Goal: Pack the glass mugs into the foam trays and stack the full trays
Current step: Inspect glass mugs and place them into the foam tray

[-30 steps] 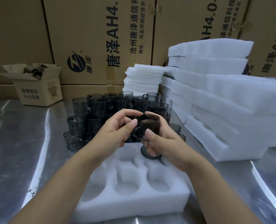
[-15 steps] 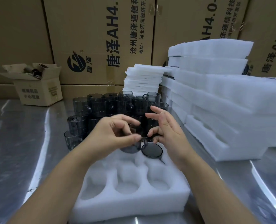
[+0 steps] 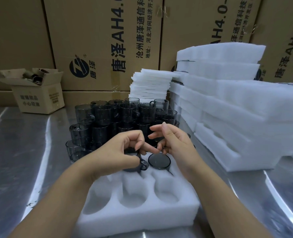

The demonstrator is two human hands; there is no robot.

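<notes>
Two mugs (image 3: 159, 161) in foam tray (image 3: 142, 219): left hand (image 3: 123, 150) grips middle mug (image 3: 135, 167), right hand (image 3: 175, 143) loose-fingered, empty.

The big cardboard box (image 3: 99, 48) behind the worktop's back edge says 唐泽AH4.0 in large dark letters. Smaller lines beside that read 沧州唐泽通信科 and 地址:河北河间经济开. Its round logo (image 3: 78, 68) has 唐泽 next to it. The far right box (image 3: 283, 48) says 唐泽AH4.0 too. The small open box (image 3: 39, 98) at the left has words too blurry to read.
</notes>
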